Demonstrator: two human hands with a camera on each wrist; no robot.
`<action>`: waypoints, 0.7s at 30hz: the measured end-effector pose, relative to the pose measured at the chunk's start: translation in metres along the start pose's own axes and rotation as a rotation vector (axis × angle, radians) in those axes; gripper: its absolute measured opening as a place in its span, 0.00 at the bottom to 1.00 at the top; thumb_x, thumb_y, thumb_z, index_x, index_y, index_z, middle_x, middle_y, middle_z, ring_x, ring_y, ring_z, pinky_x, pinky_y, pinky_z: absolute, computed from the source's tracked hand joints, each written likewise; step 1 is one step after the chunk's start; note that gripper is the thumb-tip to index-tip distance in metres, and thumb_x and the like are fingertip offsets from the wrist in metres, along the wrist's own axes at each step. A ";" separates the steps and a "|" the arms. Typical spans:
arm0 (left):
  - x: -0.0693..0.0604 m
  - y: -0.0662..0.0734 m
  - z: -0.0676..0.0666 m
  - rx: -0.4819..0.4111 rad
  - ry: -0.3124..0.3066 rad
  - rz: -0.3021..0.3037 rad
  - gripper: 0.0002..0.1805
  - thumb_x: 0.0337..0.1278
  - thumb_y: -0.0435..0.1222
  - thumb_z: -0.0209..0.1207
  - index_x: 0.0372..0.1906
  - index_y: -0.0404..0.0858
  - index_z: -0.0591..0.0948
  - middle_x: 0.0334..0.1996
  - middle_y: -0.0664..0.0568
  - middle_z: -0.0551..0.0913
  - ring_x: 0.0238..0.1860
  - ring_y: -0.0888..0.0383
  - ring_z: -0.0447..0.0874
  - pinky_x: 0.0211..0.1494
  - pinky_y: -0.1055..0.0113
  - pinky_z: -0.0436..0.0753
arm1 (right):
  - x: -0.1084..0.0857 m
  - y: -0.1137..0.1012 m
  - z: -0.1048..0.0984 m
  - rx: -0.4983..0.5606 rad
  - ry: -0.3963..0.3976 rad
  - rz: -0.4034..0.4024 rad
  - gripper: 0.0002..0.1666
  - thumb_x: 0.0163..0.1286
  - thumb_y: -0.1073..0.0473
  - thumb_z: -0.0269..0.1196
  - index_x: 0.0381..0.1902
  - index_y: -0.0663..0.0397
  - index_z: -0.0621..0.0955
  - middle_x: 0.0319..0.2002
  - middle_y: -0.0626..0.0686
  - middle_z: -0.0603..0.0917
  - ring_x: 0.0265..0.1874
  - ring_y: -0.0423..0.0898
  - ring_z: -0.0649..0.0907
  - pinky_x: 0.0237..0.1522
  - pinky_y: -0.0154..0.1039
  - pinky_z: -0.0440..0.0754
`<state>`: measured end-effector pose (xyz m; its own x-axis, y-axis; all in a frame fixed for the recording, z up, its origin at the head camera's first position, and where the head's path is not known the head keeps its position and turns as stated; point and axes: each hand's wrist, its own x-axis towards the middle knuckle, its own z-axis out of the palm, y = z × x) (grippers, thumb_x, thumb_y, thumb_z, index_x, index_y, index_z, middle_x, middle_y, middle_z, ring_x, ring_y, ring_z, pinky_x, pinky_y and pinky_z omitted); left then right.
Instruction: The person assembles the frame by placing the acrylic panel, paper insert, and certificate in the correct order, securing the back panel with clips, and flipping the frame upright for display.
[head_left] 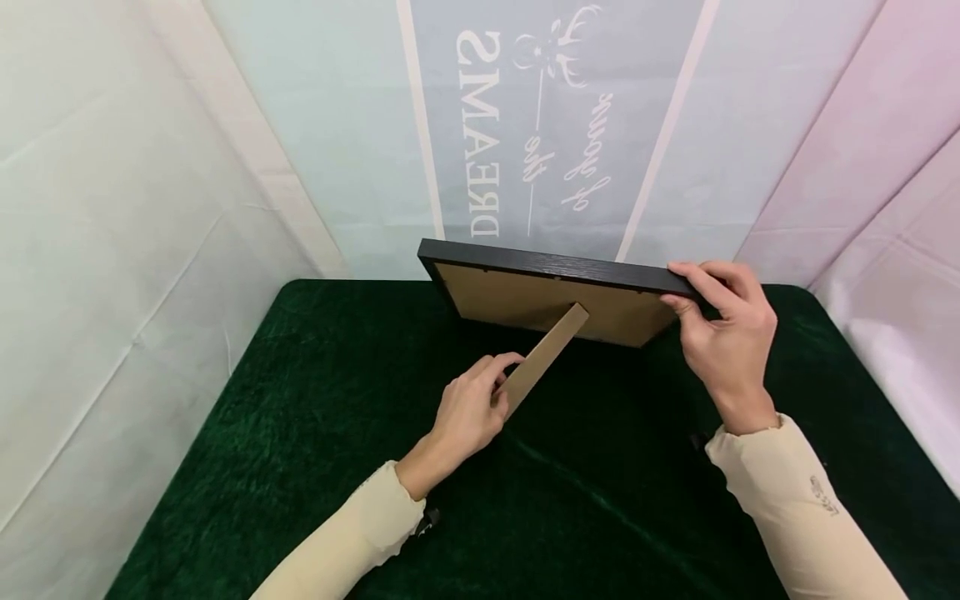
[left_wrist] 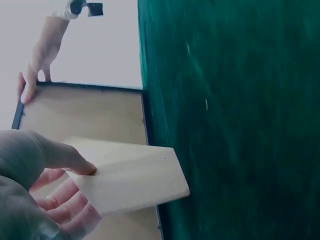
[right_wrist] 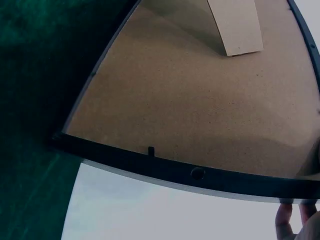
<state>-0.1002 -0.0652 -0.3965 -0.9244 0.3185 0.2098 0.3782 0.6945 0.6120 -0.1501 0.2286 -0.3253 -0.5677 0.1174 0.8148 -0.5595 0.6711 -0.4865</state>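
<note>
A black picture frame [head_left: 555,262] stands on its long edge on the table, its brown backing board [right_wrist: 190,110] facing me. From the backing sticks out a flat easel stand [head_left: 546,354], angled down toward the tabletop. My left hand [head_left: 468,406] pinches this stand near its lower end; the left wrist view shows the thumb on one face of the stand [left_wrist: 132,175] and the fingers beyond its edge. At the frame's upper right corner my right hand [head_left: 727,329] grips the border, thumb on the back side and fingers over the top.
Dark green velvety cloth [head_left: 247,467] covers the table. Behind the frame hangs a pale backdrop [head_left: 360,125] with mirrored lettering. White fabric [head_left: 112,292] hangs at the left, and pinkish fabric [head_left: 900,242] at the right.
</note>
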 end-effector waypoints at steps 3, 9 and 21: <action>0.004 -0.005 -0.001 0.025 0.006 0.006 0.29 0.59 0.28 0.62 0.63 0.54 0.74 0.40 0.55 0.79 0.41 0.60 0.83 0.41 0.64 0.85 | -0.002 -0.007 -0.001 -0.013 0.024 -0.007 0.22 0.49 0.73 0.75 0.45 0.55 0.89 0.41 0.67 0.82 0.42 0.36 0.76 0.46 0.22 0.67; 0.011 -0.016 -0.003 0.041 0.018 0.096 0.28 0.60 0.26 0.61 0.63 0.52 0.75 0.39 0.55 0.78 0.37 0.62 0.80 0.38 0.69 0.82 | -0.009 -0.026 -0.004 -0.030 0.084 -0.014 0.21 0.49 0.74 0.75 0.44 0.60 0.89 0.39 0.70 0.81 0.38 0.57 0.77 0.47 0.22 0.67; 0.022 -0.049 -0.014 -0.036 0.062 0.100 0.24 0.60 0.25 0.62 0.57 0.51 0.78 0.39 0.57 0.75 0.42 0.61 0.79 0.48 0.62 0.85 | -0.006 -0.023 -0.015 0.142 -0.031 -0.209 0.29 0.64 0.40 0.69 0.42 0.63 0.88 0.33 0.70 0.79 0.36 0.53 0.77 0.50 0.26 0.68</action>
<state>-0.1396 -0.1009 -0.4115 -0.8838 0.3441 0.3169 0.4677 0.6376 0.6121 -0.1247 0.2235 -0.3147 -0.4476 -0.0375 0.8934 -0.7447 0.5687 -0.3492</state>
